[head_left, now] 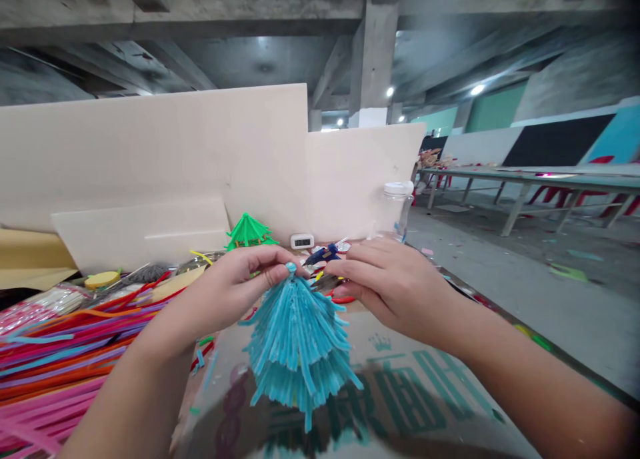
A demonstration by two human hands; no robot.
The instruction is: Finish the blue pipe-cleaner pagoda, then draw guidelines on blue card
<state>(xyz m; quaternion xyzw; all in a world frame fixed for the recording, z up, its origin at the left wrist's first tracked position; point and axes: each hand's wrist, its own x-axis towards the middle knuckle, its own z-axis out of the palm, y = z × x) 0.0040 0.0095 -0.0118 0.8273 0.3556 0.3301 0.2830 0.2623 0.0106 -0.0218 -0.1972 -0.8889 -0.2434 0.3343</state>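
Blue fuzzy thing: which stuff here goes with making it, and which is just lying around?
Goes with the job:
Blue fuzzy thing, its top pinched by the left hand
Right hand, close beside it
Fuzzy sticks, probably, as they look like the same stuff

Just lying around, it seems:
Green model
Little white clock
Clear jar

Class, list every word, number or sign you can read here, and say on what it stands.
"康面": green print on the work board; neighbouring characters unclear.
Green crown sign: same board, above the print.
White digital clock: digits too small to read.
Purplish-pink mark, board's left side: too blurred to read.
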